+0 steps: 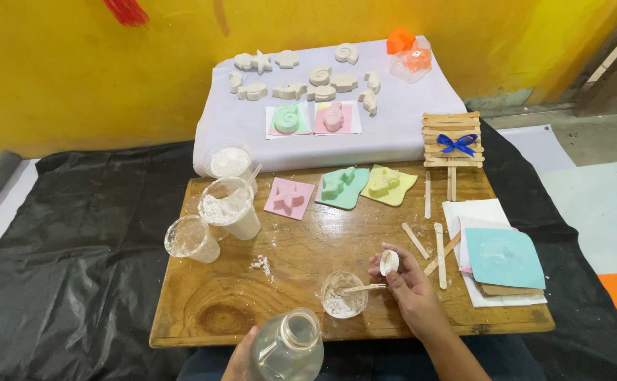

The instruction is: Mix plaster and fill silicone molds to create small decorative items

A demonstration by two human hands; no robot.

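Clear plastic bottle [288, 348] gripped by left hand [240, 361], right hand [410, 286] fingers pinching white cap [389, 262], wooden stick [365, 287].

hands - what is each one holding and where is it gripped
Right hand pinches a small white cap by its rim. Left hand grips the clear bottle low on its side.

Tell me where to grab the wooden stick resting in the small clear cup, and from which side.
Grip the wooden stick at its free end, the one jutting over the small clear cup's right rim near the right hand. Come from the right with fingers pinching across its flat faces; its other end sits down in white powder.
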